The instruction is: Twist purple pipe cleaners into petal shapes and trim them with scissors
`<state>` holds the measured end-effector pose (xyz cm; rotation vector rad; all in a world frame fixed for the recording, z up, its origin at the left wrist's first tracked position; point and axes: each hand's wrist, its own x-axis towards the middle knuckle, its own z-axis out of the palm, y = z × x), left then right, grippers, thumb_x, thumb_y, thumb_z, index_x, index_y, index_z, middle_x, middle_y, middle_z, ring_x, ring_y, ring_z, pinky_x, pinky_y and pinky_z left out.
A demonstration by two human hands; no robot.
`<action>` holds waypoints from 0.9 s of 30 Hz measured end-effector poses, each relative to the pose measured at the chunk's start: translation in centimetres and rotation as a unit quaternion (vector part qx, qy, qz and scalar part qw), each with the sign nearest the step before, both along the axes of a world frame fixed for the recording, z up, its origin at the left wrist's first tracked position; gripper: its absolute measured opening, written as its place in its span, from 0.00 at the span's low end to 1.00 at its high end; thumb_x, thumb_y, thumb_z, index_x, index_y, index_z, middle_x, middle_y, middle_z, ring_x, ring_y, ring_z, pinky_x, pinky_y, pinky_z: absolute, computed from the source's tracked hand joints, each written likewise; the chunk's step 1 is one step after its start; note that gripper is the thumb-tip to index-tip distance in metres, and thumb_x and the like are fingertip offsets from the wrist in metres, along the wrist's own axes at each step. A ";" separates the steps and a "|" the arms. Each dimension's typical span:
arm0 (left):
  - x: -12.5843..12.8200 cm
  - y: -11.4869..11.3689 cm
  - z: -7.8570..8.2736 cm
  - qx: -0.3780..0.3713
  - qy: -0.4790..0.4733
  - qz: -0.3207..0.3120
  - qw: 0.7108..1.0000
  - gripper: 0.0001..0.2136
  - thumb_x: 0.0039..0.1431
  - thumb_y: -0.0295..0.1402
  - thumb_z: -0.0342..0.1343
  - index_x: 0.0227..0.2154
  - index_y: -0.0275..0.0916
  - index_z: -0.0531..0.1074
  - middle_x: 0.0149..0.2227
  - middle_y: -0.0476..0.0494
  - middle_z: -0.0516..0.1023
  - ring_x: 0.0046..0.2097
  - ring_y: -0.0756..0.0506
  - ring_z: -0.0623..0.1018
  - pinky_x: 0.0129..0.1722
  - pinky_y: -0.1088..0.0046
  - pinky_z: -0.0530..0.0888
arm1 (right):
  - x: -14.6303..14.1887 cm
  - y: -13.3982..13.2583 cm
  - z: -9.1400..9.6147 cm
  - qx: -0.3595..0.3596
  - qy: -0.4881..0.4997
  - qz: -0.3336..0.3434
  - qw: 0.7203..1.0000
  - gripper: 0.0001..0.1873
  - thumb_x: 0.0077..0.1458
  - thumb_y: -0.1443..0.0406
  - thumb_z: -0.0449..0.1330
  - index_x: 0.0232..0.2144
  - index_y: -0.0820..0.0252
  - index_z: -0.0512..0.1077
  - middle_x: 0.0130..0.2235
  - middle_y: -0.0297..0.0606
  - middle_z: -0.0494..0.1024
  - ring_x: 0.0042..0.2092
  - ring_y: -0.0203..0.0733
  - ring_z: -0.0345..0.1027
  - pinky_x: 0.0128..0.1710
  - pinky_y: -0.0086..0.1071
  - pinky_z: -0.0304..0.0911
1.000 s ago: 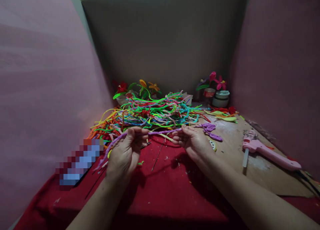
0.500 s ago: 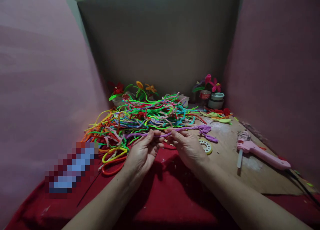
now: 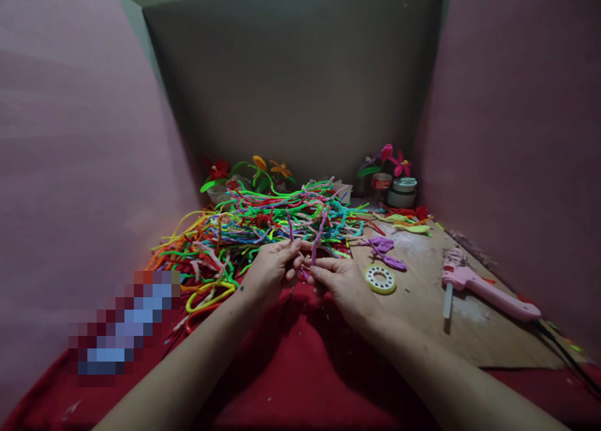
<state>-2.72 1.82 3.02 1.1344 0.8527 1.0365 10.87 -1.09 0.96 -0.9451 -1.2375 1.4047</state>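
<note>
A purple pipe cleaner [image 3: 320, 234] is bent between my two hands, both its ends pointing up. My left hand [image 3: 275, 265] pinches it near the left upright end. With thumb and fingers, my right hand [image 3: 339, 281] grips it below the right upright part. The bottom of the bend is partly hidden by my fingers. Just beyond my hands lies a big heap of pipe cleaners [image 3: 263, 221] in many colours. Purple looped petals [image 3: 387, 254] rest on the cardboard [image 3: 422, 318] to the right of my right hand.
A white and yellow ring with holes [image 3: 380, 280] and a pink glue gun [image 3: 491, 290] with a cord lie on the cardboard. Pipe-cleaner flowers [image 3: 399, 162] and a lidded jar [image 3: 402, 192] stand at the back. Yellow-handled scissors [image 3: 209, 296] lie left. Pink walls flank the red cloth [image 3: 300, 381].
The purple pipe cleaner, stretched straight across between my hands before, is now bent with its ends upward. The purple petals and the ring are now in fuller view.
</note>
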 end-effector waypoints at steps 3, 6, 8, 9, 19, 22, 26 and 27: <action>0.4 -0.1 -0.3 0.008 0.014 -0.013 1.000 0.14 0.51 0.41 0.55 0.33 0.34 0.71 0.15 0.57 0.57 0.14 0.60 0.52 0.14 0.83 0.49 | -0.1 -0.1 0.0 -0.006 -0.053 0.001 0.999 0.09 0.45 0.67 0.54 0.18 0.64 0.69 0.15 0.29 0.64 0.17 0.29 0.53 0.17 0.25 0.49; 0.4 -0.4 -0.4 0.002 0.069 -0.017 0.997 0.13 0.50 0.40 0.56 0.33 0.34 0.71 0.16 0.58 0.56 0.15 0.59 0.51 0.14 0.82 0.46 | -0.2 -0.2 -0.2 -0.014 -0.082 0.017 0.996 0.11 0.45 0.69 0.52 0.14 0.62 0.65 0.13 0.28 0.62 0.16 0.29 0.53 0.16 0.24 0.47; 0.2 -0.6 -0.4 0.020 0.101 -0.021 0.994 0.11 0.51 0.38 0.55 0.29 0.33 0.71 0.16 0.56 0.57 0.16 0.59 0.53 0.14 0.82 0.47 | -0.2 -0.2 -0.3 -0.025 -0.087 0.028 0.996 0.12 0.45 0.69 0.52 0.13 0.62 0.64 0.12 0.28 0.61 0.15 0.28 0.53 0.15 0.24 0.46; 0.1 -0.6 -0.4 0.033 0.103 -0.022 0.994 0.11 0.52 0.38 0.55 0.28 0.33 0.70 0.16 0.56 0.57 0.16 0.59 0.53 0.14 0.82 0.47 | -0.2 -0.2 -0.4 -0.033 -0.077 0.031 0.996 0.12 0.46 0.69 0.53 0.14 0.62 0.65 0.11 0.28 0.61 0.14 0.28 0.52 0.15 0.24 0.46; -0.4 -0.4 -0.7 0.025 -0.088 0.005 0.996 0.08 0.56 0.37 0.51 0.29 0.37 0.66 0.14 0.58 0.57 0.13 0.60 0.52 0.13 0.85 0.50 | -0.3 0.3 -1.1 -0.104 0.175 0.092 0.975 0.11 0.40 0.64 0.65 0.24 0.66 0.70 0.23 0.33 0.71 0.22 0.32 0.65 0.23 0.29 0.63; -0.5 -0.7 -0.6 0.019 -0.096 0.016 0.995 0.09 0.55 0.38 0.52 0.29 0.37 0.65 0.13 0.58 0.57 0.12 0.59 0.54 0.12 0.86 0.52 | -0.4 0.2 -1.1 -0.137 0.207 0.140 0.959 0.11 0.42 0.64 0.65 0.24 0.67 0.69 0.25 0.38 0.74 0.24 0.36 0.68 0.26 0.32 0.66; -0.5 -0.9 -0.5 0.020 -0.101 0.011 0.995 0.10 0.55 0.40 0.51 0.29 0.37 0.65 0.13 0.58 0.58 0.12 0.59 0.53 0.12 0.86 0.52 | -0.5 0.0 -1.1 -0.188 0.239 0.163 0.938 0.10 0.40 0.67 0.66 0.25 0.68 0.69 0.25 0.38 0.74 0.24 0.34 0.68 0.25 0.29 0.66; -0.6 -1.0 -0.5 0.019 -0.102 0.006 0.995 0.10 0.56 0.40 0.51 0.29 0.37 0.65 0.13 0.58 0.58 0.12 0.59 0.53 0.12 0.86 0.52 | -0.6 0.0 -1.2 -0.193 0.242 0.164 0.937 0.09 0.41 0.68 0.66 0.24 0.68 0.69 0.24 0.37 0.74 0.23 0.33 0.68 0.24 0.27 0.65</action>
